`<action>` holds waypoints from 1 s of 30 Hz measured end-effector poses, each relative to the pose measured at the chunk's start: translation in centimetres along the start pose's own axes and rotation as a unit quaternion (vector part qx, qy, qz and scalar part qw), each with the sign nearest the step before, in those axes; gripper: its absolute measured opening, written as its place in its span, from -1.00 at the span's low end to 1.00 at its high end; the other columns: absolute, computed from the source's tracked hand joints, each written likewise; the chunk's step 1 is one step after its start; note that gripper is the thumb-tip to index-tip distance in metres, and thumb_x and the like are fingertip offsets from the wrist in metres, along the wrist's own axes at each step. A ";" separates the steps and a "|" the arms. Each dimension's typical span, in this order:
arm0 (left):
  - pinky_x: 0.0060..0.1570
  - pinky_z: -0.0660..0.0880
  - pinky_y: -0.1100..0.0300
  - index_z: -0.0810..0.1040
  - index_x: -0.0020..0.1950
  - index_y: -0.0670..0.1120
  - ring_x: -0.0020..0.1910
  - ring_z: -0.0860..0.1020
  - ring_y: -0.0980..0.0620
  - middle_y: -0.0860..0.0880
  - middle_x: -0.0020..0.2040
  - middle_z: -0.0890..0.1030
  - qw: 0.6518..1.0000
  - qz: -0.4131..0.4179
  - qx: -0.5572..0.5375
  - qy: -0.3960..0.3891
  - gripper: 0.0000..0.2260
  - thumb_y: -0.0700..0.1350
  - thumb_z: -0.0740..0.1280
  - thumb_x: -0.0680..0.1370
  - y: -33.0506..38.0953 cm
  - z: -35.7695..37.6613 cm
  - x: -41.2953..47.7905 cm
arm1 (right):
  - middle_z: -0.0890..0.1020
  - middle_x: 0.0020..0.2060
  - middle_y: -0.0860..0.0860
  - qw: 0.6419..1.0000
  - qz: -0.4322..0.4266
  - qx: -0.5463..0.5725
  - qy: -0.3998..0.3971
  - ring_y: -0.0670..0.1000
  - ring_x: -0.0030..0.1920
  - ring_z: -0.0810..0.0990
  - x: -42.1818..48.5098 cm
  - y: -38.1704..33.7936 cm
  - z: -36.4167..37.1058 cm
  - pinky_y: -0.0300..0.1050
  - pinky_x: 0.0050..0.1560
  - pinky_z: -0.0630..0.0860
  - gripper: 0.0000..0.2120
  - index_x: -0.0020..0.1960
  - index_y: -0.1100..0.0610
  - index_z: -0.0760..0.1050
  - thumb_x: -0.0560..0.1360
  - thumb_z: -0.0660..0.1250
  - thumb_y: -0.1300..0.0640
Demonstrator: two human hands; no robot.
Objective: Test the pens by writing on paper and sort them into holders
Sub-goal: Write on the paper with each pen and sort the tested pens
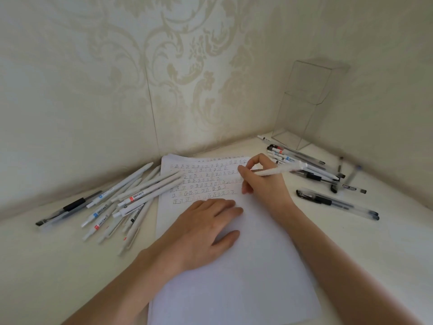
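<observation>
A slim white plastic pen (pixel 280 170) is pinched in the right hand (pixel 262 181), its long axis running rightward from the fingertips over the white written-on paper sheet (pixel 234 266), which is pressed flat by the left hand (pixel 206 226), fingers straight and together.

We see soft, even light, faint shadow beneath the fingers (pixel 254 161), pens (pixel 351 177) right of them blurred, frame edges bowed.

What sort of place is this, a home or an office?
Probably a home desk in a room corner: damask-patterned wallpaper, a white tabletop strewn with pens, paper covered in test marks.
</observation>
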State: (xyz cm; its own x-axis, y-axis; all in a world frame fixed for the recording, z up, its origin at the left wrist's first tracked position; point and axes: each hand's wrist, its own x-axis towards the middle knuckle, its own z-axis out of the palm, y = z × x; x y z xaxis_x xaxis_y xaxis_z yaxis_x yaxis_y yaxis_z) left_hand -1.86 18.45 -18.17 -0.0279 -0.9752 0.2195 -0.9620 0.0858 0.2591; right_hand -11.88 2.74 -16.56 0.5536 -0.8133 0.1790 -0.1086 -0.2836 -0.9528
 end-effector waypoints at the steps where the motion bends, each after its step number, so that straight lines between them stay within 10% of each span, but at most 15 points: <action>1: 0.27 0.16 0.28 0.34 0.39 0.05 0.30 0.32 0.08 0.07 0.35 0.38 1.000 -0.003 0.006 -0.001 -0.49 0.21 -0.05 0.53 0.1 0.0 0.1 | 0.61 -0.48 0.07 1.000 0.004 0.021 -0.003 -0.04 -0.43 0.48 0.1 0.2 -0.1 -0.19 -0.31 0.41 -0.83 -0.21 0.13 0.38 0.48 0.37 0.20; 12: 0.28 -0.28 0.40 0.09 0.49 0.11 0.48 -0.07 0.17 0.11 0.53 -0.02 0.999 -0.005 0.017 -0.045 -0.29 0.32 -0.28 0.39 0.6 0.3 0.8 | 0.33 -0.49 -0.07 0.995 -0.012 -0.096 -0.005 -0.17 -0.52 0.25 1.3 1.0 0.1 -0.38 -0.51 0.19 -0.70 -0.34 0.11 0.29 0.41 0.39 0.22; 30: 0.32 -0.23 0.36 0.09 0.48 0.12 0.47 -0.08 0.19 0.12 0.53 -0.01 0.999 -0.002 0.019 -0.049 -0.31 0.32 -0.27 0.39 0.4 0.4 0.8 | 0.24 -0.51 -0.09 0.988 -0.038 -0.149 0.005 -0.11 -0.45 0.19 1.2 1.3 0.6 -0.19 -0.40 0.17 -0.66 -0.39 0.08 0.18 0.38 0.31 0.29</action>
State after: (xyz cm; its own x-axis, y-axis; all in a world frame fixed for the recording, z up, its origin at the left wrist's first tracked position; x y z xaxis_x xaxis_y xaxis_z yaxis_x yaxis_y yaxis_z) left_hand -2.33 17.64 -18.29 -0.0487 -0.9909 0.1255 -0.9717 0.0761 0.2237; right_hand -10.84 1.65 -17.74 0.5620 -0.7883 0.2505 -0.3058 -0.4793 -0.8226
